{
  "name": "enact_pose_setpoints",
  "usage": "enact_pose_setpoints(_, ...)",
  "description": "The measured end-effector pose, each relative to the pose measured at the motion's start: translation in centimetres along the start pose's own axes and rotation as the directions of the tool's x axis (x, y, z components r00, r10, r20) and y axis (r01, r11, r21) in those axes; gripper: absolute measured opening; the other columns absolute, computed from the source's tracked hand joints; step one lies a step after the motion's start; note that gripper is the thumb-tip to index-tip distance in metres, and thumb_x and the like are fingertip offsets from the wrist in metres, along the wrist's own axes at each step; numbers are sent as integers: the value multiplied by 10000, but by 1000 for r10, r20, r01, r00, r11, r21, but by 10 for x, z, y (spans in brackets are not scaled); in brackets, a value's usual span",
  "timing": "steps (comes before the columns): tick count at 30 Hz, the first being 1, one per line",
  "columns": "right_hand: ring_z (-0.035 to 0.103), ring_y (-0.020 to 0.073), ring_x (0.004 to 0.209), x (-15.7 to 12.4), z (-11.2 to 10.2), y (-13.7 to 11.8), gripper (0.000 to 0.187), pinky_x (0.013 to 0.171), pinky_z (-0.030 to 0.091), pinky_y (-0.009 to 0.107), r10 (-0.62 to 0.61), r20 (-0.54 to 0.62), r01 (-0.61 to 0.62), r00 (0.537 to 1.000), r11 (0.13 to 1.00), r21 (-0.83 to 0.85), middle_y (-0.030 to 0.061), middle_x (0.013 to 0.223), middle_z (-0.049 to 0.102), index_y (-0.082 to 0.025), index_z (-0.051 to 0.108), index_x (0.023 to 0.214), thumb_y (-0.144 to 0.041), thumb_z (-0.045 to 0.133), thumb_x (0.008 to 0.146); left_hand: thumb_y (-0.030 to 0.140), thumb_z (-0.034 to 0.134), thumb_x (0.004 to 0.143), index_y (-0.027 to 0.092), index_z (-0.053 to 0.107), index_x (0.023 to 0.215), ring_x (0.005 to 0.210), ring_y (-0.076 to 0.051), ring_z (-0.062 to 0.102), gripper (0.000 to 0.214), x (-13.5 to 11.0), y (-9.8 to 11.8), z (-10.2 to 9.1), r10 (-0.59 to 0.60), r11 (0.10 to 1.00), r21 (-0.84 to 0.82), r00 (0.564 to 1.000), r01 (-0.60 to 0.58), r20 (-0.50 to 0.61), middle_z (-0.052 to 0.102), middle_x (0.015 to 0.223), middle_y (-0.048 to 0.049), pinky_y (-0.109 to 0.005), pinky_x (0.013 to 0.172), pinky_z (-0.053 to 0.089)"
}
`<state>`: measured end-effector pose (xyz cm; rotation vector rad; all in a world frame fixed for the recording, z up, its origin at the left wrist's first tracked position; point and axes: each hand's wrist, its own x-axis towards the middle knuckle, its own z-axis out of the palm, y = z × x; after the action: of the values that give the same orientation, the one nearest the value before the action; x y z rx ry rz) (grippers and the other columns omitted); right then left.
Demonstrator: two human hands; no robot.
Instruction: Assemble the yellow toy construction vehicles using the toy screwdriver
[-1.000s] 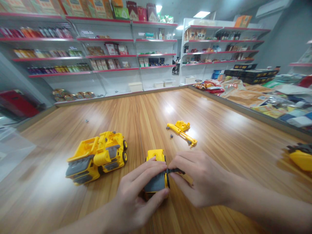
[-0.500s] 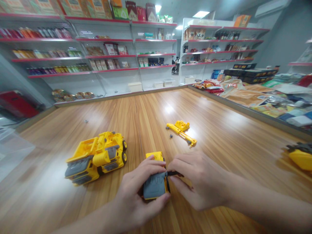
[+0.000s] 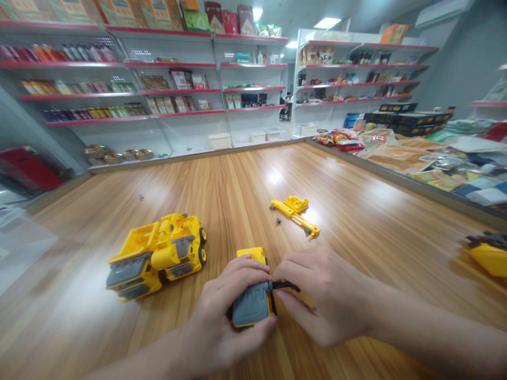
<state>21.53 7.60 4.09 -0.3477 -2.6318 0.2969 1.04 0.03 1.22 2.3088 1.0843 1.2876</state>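
My left hand [image 3: 233,306] is wrapped round a small yellow toy truck [image 3: 252,303] with a grey top, holding it on the wooden table. A thin black tool, seemingly a screwdriver [image 3: 283,285], is pinched in my right hand [image 3: 317,295]; its tip meets the truck's right side near the grey part. My fingers cover much of the tool. Beyond them lie a yellow toy crane arm [image 3: 299,215] and a small grey piece [image 3: 278,221]. A larger yellow toy dump truck [image 3: 158,256] with grey parts stands to the left.
At the right edge is another yellow and dark toy part [image 3: 489,256]. A clear plastic bin [image 3: 21,248] sits at the left edge, and a tiny grey piece [image 3: 140,197] lies far left. Raised edging borders the table [image 3: 198,179]; packaged goods [image 3: 400,153] lie beyond it on the right.
Both hands stay at the same spot on the small truck. My right hand and the black tool have shifted very slightly downward; the other toys have not moved.
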Motion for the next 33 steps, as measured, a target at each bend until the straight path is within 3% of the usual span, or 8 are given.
enact_pose_setpoints(5,548,158,635,0,1,1,100,553,326,320,-26,28,27,999,999,-42,25,755,610,-168,578,909,-179,479,903,90,724,709,119,622,1121,1004,-249,651,425,0,0,0,5,1000,9,1000,-5,-11,677,987,-127,-375,919,557)
enact_pose_setpoints(10,512,151,589,0,2,1,167,523,277,330,-43,98,57,994,989,-140,19,697,584,-177,564,784,-193,464,917,99,724,714,123,628,1110,996,-243,653,408,2,1,-1,11,1000,5,1000,-11,-1,673,987,-123,-368,912,560)
enact_pose_setpoints(16,555,146,637,1,0,1,65,571,335,309,0,21,0,1000,1000,-10,5,763,621,-174,561,918,-191,518,872,117,730,718,119,626,1120,998,-246,650,415,2,0,0,15,1000,0,1000,-15,6,679,1011,-130,-371,912,557)
enact_pose_setpoints(27,542,153,612,1,0,-1,141,532,291,316,-35,89,44,995,993,-105,17,730,608,-176,559,848,-184,444,930,114,733,712,100,634,1103,995,-248,650,403,2,-1,0,32,999,19,999,-32,-11,676,1014,-141,-376,920,551)
enact_pose_setpoints(33,555,148,621,0,1,-1,75,555,334,303,-28,8,28,1000,999,-29,8,751,622,-166,558,926,-196,500,889,116,741,708,114,633,1112,986,-245,650,419,3,0,0,31,1000,2,999,-31,-7,681,997,-129,-378,908,557)
